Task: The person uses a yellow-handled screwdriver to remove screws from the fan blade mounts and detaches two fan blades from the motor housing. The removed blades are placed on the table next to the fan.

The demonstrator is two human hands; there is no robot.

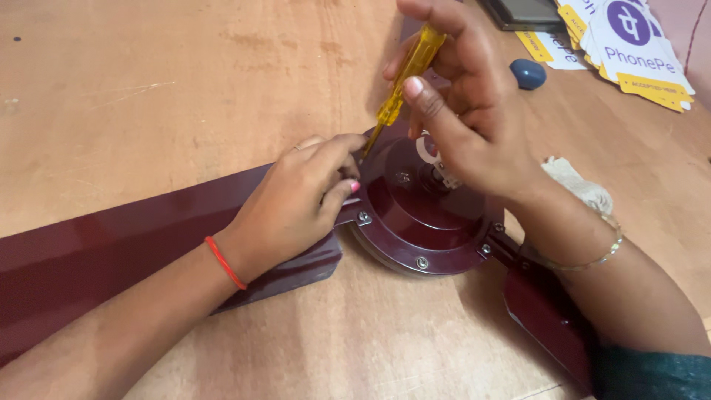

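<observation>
Screwdriver (404,78) in right hand (459,111)

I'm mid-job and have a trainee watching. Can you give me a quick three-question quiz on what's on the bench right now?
1. Which hand holds the yellow-handled screwdriver?
2. True or false: the left hand rests on the maroon fan blade beside the motor housing.
3. Where does the small dark blue round object lie: A) on the motor housing, B) on the wooden table near the stack of printed cards, C) in the left hand?

Key
1. The right hand, with the tip down at the housing's edge.
2. True.
3. B.
</observation>
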